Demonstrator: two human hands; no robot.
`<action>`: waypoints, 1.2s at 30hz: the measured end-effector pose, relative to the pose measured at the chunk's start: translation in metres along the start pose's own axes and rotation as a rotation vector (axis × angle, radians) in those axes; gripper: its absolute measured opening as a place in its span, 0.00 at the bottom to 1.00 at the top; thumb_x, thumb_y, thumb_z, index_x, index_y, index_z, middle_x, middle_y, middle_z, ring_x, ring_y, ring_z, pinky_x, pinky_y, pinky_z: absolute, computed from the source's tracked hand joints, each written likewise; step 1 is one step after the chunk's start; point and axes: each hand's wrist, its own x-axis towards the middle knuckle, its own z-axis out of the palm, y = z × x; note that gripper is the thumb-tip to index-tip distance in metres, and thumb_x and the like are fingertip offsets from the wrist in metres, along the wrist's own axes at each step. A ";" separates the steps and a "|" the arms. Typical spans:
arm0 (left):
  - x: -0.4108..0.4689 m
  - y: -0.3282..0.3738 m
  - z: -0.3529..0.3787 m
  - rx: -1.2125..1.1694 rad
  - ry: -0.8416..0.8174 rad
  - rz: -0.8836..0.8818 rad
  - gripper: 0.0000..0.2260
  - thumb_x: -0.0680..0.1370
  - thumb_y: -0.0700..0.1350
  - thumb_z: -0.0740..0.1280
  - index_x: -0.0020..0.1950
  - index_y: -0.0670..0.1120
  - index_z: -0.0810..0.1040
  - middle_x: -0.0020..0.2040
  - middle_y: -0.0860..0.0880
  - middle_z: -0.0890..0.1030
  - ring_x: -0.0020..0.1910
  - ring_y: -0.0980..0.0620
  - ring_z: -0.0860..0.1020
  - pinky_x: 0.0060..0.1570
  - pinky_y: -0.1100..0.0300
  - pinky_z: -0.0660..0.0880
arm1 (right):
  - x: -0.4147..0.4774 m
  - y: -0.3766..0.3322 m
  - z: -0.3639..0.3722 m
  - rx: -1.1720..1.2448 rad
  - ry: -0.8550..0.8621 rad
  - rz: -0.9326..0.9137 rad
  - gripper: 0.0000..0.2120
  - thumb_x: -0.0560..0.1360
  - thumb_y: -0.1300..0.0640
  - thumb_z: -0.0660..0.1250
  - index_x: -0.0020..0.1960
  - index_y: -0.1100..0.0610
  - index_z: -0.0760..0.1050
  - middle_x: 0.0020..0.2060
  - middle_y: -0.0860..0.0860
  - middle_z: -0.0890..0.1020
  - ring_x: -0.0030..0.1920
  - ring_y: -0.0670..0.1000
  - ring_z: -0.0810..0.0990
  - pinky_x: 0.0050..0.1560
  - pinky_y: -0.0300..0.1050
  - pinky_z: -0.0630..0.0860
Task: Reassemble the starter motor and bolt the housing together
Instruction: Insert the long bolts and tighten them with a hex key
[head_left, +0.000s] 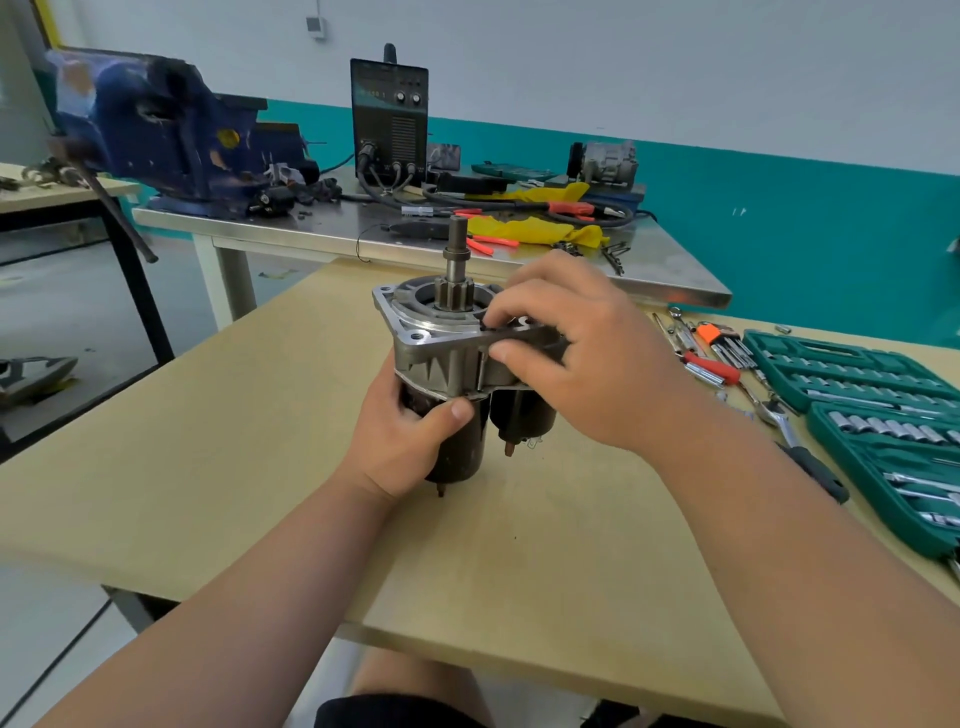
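Note:
The starter motor (441, 364) stands upright in the middle of the tan table (260, 415), its pinion shaft (457, 260) pointing up out of the silver nose housing. My left hand (400, 436) wraps the dark motor body from the left, thumb across the front. My right hand (576, 348) rests on the housing's right side above the solenoid (524, 415), with thumb and forefinger pinched on a small dark part at the flange. What that part is cannot be made out.
Two open green socket sets (857, 395) lie at the table's right edge, with a ratchet (795, 441), hex keys and a red-handled tool (711, 364) beside them. Behind stands a steel bench (311, 228) with a blue vise (156, 130), a welder (389, 119), cables and yellow rags.

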 end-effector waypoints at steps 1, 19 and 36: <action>0.000 0.000 0.000 -0.004 0.002 0.006 0.33 0.65 0.58 0.69 0.65 0.40 0.72 0.57 0.51 0.79 0.56 0.61 0.77 0.55 0.67 0.71 | 0.001 0.002 -0.002 0.037 -0.017 0.011 0.06 0.74 0.57 0.69 0.51 0.51 0.78 0.50 0.45 0.73 0.53 0.43 0.70 0.51 0.28 0.65; 0.001 -0.002 0.003 -0.005 0.020 0.032 0.37 0.65 0.67 0.71 0.63 0.41 0.74 0.56 0.53 0.81 0.57 0.59 0.78 0.54 0.67 0.73 | -0.014 0.018 -0.007 0.304 0.011 0.175 0.12 0.72 0.49 0.64 0.55 0.40 0.72 0.50 0.35 0.75 0.55 0.37 0.74 0.55 0.32 0.71; -0.004 -0.007 0.003 0.021 0.185 -0.004 0.32 0.62 0.60 0.64 0.60 0.41 0.73 0.52 0.52 0.79 0.49 0.67 0.77 0.48 0.71 0.72 | -0.111 0.169 -0.059 -0.574 -0.196 1.103 0.10 0.76 0.57 0.60 0.48 0.57 0.79 0.40 0.55 0.80 0.39 0.56 0.76 0.38 0.45 0.72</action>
